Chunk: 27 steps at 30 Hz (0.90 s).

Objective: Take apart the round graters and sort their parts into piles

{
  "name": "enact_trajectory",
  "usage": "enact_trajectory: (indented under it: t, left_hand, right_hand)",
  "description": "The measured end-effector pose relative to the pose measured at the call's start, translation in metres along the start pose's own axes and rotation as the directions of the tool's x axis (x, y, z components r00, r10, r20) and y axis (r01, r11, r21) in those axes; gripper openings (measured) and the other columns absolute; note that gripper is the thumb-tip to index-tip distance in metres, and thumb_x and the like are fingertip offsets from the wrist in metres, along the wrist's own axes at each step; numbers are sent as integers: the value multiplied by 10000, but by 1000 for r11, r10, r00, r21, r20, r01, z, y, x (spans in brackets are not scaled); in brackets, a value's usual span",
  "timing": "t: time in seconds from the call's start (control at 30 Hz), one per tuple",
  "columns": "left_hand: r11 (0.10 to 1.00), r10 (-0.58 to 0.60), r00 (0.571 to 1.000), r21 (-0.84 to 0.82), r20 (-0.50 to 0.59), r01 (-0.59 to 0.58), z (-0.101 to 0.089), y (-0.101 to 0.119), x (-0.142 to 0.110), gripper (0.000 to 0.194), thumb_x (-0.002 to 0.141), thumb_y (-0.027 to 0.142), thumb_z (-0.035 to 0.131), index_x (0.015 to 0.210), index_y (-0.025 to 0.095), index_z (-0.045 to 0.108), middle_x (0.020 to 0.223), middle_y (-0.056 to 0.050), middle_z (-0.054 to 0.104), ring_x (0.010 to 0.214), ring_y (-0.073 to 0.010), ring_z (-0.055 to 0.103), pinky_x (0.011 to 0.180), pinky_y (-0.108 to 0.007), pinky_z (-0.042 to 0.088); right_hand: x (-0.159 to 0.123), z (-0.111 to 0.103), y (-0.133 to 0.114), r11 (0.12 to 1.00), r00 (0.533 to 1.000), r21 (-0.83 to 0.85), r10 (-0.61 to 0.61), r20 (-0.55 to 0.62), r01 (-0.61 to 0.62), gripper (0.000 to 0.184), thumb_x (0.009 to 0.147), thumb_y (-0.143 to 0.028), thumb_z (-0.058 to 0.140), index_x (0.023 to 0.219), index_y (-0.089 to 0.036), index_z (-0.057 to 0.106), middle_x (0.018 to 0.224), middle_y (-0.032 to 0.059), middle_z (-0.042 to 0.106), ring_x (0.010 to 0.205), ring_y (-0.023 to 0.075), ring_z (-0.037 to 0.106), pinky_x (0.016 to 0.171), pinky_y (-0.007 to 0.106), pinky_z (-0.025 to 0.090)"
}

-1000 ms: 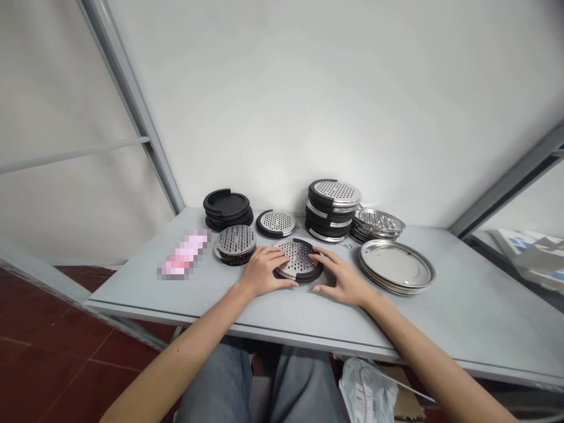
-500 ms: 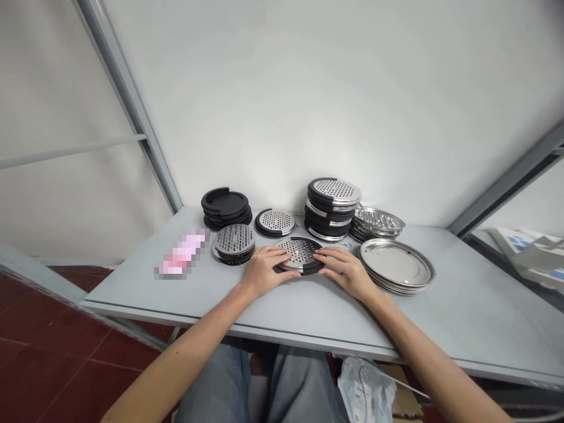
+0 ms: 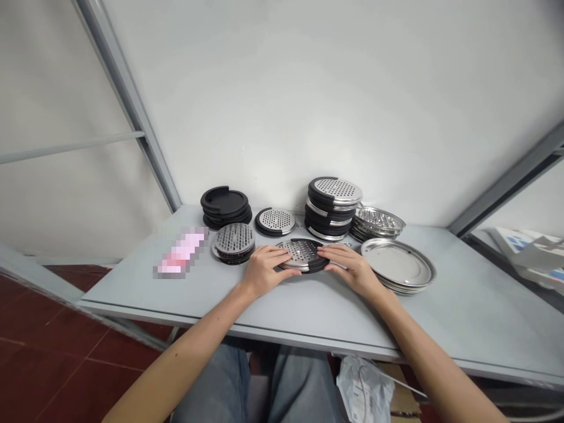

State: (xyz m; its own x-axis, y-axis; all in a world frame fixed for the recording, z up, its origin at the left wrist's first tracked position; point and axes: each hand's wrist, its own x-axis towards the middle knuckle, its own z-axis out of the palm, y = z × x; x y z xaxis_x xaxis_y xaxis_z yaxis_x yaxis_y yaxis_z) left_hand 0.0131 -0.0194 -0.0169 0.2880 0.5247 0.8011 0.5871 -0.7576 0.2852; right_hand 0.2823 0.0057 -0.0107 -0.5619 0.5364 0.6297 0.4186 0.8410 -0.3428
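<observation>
Low over the table, a round perforated metal grater (image 3: 299,251) with a black rim sits between my two hands. My left hand (image 3: 267,267) grips its left edge, fingers on top and thumb along the near side. At the black right side, my right hand (image 3: 350,267) holds the rim with its fingers on top and thumb in front. Just behind lies a similar grater with a black rim (image 3: 276,221). To the left is a short stack of perforated metal discs (image 3: 235,239). The underside of the held grater is hidden.
Behind stand a stack of black round holders (image 3: 225,202) and a tall stack of rimmed graters (image 3: 338,191). Coarse metal grater discs (image 3: 379,220) and shallow metal plates (image 3: 396,262) are piled on the right. A blurred pink item (image 3: 183,249) lies on the left.
My right hand has moved slightly right, and the black side of the grater has shifted right with it. My left hand stays at the left edge.
</observation>
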Motion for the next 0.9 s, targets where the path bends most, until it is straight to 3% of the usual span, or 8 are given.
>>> enact_trajectory:
  t: [0.2,0.4,0.53,0.77,0.9]
  left_hand:
    - [999,40,999,-16,3,-40,-2,-4,-1,364,753,455,712,994,181,712,964,-82,740,937,-246,688,801,-389,532]
    - [999,35,999,-36,14,-35,-6,-9,-5,368,761,434,710,1026,180,703,982,-97,734,957,-248,686,822,-399,540]
    - [992,104,992,-81,72,-98,-6,-8,-6,396,738,445,726,1035,185,697,1021,-105,723,1001,-259,668,859,-425,530]
    - [985,172,974,-45,150,-168,-5,-5,-8,427,784,431,680,1104,149,658,1260,-167,602,1120,-252,607,924,-421,507]
    - [975,218,935,-18,282,-222,-5,-6,-8,355,862,363,609,1171,190,623,1221,-90,643,1178,-233,574,989,-432,462]
  right_hand:
    - [-4,-10,4,992,992,-10,123,38,-123,353,897,-317,550,1244,-276,594,1373,78,520,1242,257,507,1035,465,428]
    - [-7,-2,4,972,969,34,227,96,-231,751,750,-521,678,1397,-244,418,1469,132,386,1346,336,366,1089,551,313]
    - [-7,14,2,947,962,178,252,101,-267,883,725,-638,629,1442,-215,331,1459,165,391,1332,339,387,1073,537,346]
    - [-6,21,-6,964,952,72,239,194,-256,825,718,-562,688,1401,-197,399,1483,185,338,1353,332,355,1093,530,318]
    - [-5,20,-8,971,953,25,228,198,-237,787,723,-544,694,1383,-195,443,1472,188,357,1348,337,362,1084,544,323]
